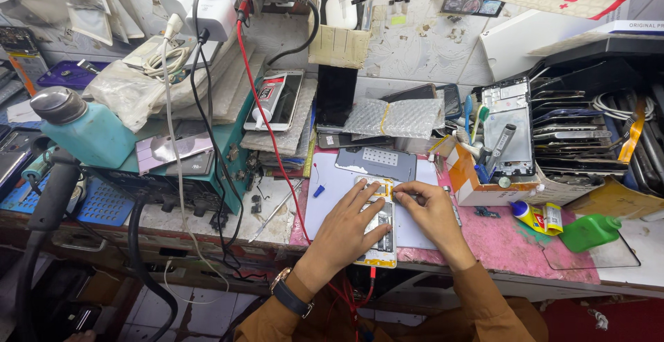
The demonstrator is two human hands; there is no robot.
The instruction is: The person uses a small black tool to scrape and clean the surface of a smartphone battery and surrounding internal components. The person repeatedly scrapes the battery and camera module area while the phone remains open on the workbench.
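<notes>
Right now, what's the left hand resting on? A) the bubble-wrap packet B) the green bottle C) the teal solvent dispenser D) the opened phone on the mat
D: the left hand lies flat across the opened phone on the pale work mat, while the right hand pinches at the phone's upper edge; the green bottle stands untouched far to the right.

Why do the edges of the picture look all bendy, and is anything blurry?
Head view: a wide lens curves the bench edge and stretches the corners. Light is bright and even, with soft shadows under the left hand and right hand on the opened phone. The dark hose at near left looks soft.
</notes>
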